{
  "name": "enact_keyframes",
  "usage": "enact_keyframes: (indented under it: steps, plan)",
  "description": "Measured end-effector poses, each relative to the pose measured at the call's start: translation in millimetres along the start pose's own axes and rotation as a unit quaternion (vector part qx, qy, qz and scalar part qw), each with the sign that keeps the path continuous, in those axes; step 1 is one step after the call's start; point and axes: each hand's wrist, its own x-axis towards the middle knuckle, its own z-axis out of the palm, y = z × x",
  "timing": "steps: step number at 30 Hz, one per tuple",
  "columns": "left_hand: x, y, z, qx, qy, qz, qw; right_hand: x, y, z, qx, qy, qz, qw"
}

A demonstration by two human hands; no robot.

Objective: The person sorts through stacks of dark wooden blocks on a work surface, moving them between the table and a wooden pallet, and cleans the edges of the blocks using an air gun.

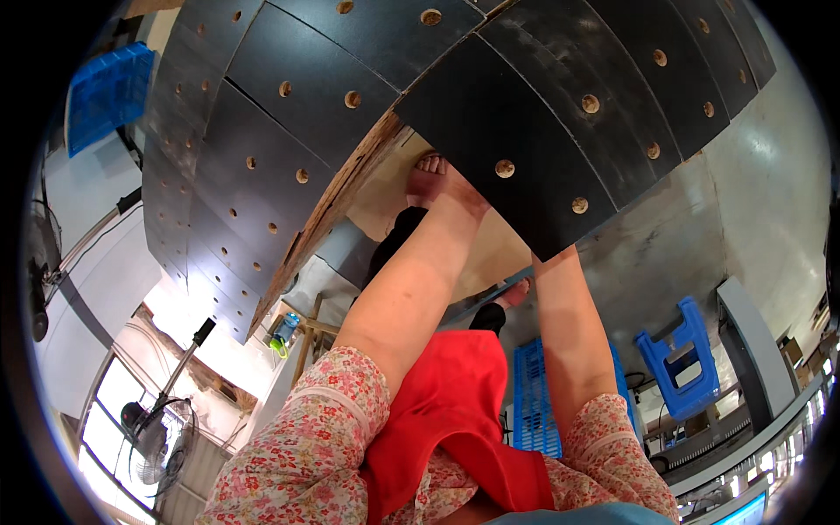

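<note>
A black panel (490, 114) with round holes that show a brown, wood-like core sticks out at a corner from the rows of similar panels. My left forearm (407, 284) reaches up to its left edge, and my left hand goes out of sight beneath it. Under the panel's near corner my right forearm (573, 328) disappears, so my right hand is hidden as well. The fingers of neither hand show, and I cannot tell how they touch the panel. Left of it lie more holed black panels (271, 131), with a rough brown wooden edge (328, 206) along their side.
On the right, a blue plastic stool (685, 359) stands by grey metal equipment (757, 350). A blue crate (535, 398) is behind my right arm. Another blue crate (109, 94) sits at far left, above a fan (153, 437). My foot (516, 293) shows below the panel.
</note>
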Motion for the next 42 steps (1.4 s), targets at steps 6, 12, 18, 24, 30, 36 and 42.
enact_keyframes:
  steps: [6, 12, 18, 24, 30, 36, 42]
  plan:
    - [1.1, -1.5, 3.0, 0.005, -0.003, -0.003, 1.000, 0.4, 1.0, -0.7, -0.005, 0.004, -0.013, 1.000]
    - [2.8, -4.2, 6.8, 0.031, -0.014, -0.009, 0.999, 6.6, -1.2, 0.9, 0.009, -0.004, -0.031, 0.999]
    - [-2.4, -1.7, 8.9, 0.052, -0.014, -0.022, 0.998, 8.9, 1.3, 1.2, 0.028, -0.005, -0.048, 0.998]
    - [-2.8, -2.1, 11.6, 0.070, -0.016, -0.029, 0.997, 12.3, 7.5, -0.5, 0.036, -0.002, -0.067, 0.997]
    - [-6.0, -7.9, 12.2, 0.102, -0.032, -0.041, 0.993, 5.7, 13.1, -15.5, -0.022, 0.073, -0.124, 0.989]
    - [-32.4, -20.9, -5.3, 0.203, 0.035, -0.029, 0.978, -124.5, 46.8, -119.4, -0.177, 0.246, -0.040, 0.952]
    - [-103.9, -64.7, -59.5, 0.347, 0.341, -0.044, 0.872, -288.3, 75.5, -241.9, -0.272, 0.357, 0.045, 0.893]
